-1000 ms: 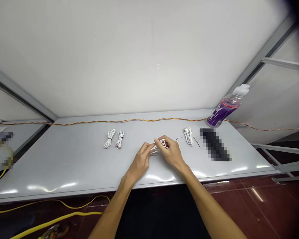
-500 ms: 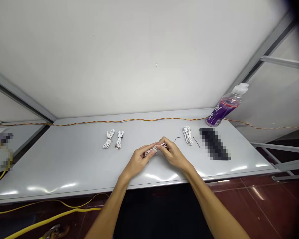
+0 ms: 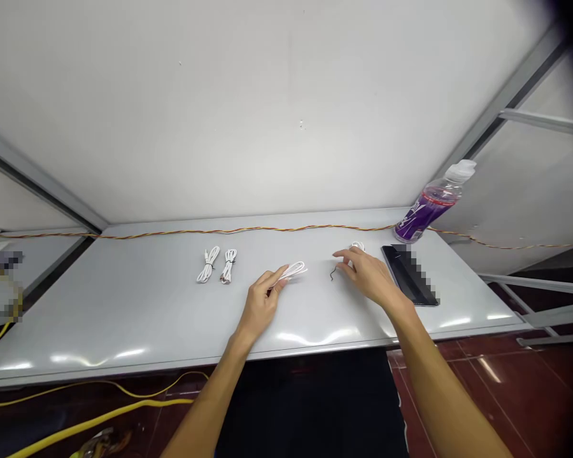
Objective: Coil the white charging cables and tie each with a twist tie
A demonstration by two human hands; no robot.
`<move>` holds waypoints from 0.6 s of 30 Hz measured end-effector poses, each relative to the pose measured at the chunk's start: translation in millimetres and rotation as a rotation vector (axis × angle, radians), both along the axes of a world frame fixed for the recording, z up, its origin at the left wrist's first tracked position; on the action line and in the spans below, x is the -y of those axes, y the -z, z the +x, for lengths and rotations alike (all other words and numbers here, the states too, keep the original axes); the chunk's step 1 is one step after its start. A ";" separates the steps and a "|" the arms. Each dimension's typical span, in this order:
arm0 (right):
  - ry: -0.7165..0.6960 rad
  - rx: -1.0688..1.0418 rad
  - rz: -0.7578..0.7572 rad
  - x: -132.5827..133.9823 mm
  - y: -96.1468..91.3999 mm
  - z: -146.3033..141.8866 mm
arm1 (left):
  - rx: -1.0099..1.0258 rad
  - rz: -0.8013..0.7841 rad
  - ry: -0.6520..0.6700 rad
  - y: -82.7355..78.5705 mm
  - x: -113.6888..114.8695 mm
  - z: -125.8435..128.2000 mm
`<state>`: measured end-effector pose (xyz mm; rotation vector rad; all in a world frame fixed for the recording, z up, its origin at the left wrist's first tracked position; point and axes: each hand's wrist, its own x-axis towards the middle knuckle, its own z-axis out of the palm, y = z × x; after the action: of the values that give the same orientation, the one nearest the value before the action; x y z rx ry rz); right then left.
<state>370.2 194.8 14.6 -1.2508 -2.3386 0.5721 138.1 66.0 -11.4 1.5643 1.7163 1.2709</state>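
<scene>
Grey tabletop (image 3: 124,318) leaves a passage between the left hand (image 3: 262,304) and the two coiled white cables (image 3: 216,264) on its left. The dark flat slab (image 3: 409,275) and plastic bottle (image 3: 432,205) block the right hand (image 3: 370,275) farther right.

L hand (image 3: 262,306) pinching white cable coil (image 3: 292,271); R hand (image 3: 368,273) over 2nd coil (image 3: 358,245), blk wire (image 3: 333,274) near.

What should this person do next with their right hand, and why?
Probably pick up the black twist tie with the right hand: it lies just beside those fingers, while the left hand pinches a loose white cable coil that shows no tie.
</scene>
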 end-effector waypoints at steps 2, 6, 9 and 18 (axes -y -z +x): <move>0.024 0.165 0.017 -8.2 1.3 4.7 | 0.005 -0.009 -0.019 1.4 -0.9 -0.3; 0.022 0.352 0.010 -9.8 4.1 -4.2 | 0.034 -0.024 -0.042 3.1 -2.0 -1.0; -0.016 0.311 -0.006 -4.3 5.1 -12.2 | 0.040 -0.034 -0.056 3.0 -1.9 -0.9; -0.171 -0.426 -0.358 36.4 5.0 -43.3 | 0.053 -0.039 -0.087 4.4 -3.2 -1.1</move>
<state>326.9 158.4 9.5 -0.9502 -2.0437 1.2276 137.0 69.2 -15.8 1.4358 1.7816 1.3014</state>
